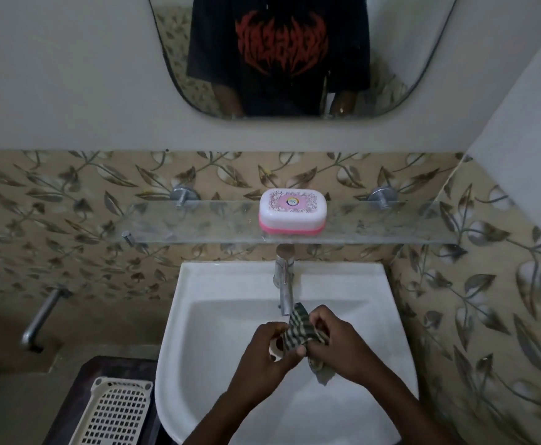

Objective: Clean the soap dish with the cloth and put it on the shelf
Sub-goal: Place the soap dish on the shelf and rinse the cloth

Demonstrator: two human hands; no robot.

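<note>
Over the sink (224, 316), left hand (262, 354) and right hand (339, 345) pinch the cloth (301, 332) with curled fingers (327, 316); its tail hanging below them could drag wet.

Over the white ceramic sink (198, 277), the left grip (262, 358) and right grip (343, 345) meet. Both hold the green checked cloth (301, 332), just in front of the chrome tap (284, 284) at the sink's back rim. Behind and above the sink runs the clear glass shelf (375, 226), and on it, straight above the tap, sits the white-and-pink lidded plastic soap dish (292, 211). Higher still hangs the rounded wall mirror (173, 43). Left of the sink, low down, lies the cream perforated plastic basket (115, 412).
</note>
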